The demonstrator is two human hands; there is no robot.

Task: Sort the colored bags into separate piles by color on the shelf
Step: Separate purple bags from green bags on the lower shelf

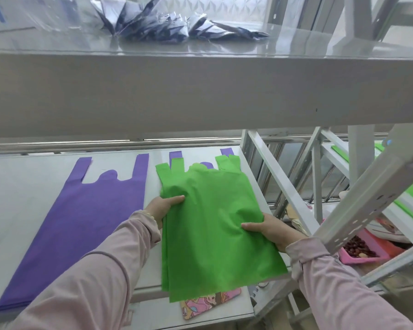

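Shelf surface: white shelf board (22, 186), the low tier of a pale metal rack; I view it from above and in front.
Upper tier: grey upper shelf (200, 91) spans the view; dark folded packets (172, 25) lie heaped on its glossy top.
Purple pile: purple bags (81, 222) lie flat on the left of the board, handles pointing away from me.
Green stack: green bags (212, 234), several layers, over the right of the board, just beside the purple pile, near end overhanging the front edge. I cannot tell whether the stack rests on the board or is lifted clear.
Under the stack: purple handles (175, 156) of a further bag show past the green handles at the far end.
Left hand: left hand (161, 207) grips the stack's left edge, thumb on top, fingers hidden beneath.
Right hand: right hand (272, 232) grips the right edge, thumb pressed on the top layer and creasing it, fingers hidden below.
Below front: patterned board (210, 302) shows under the overhang.
Right side: pink tray (362, 251) holding dark brown pieces sits lower down; I cannot identify them.
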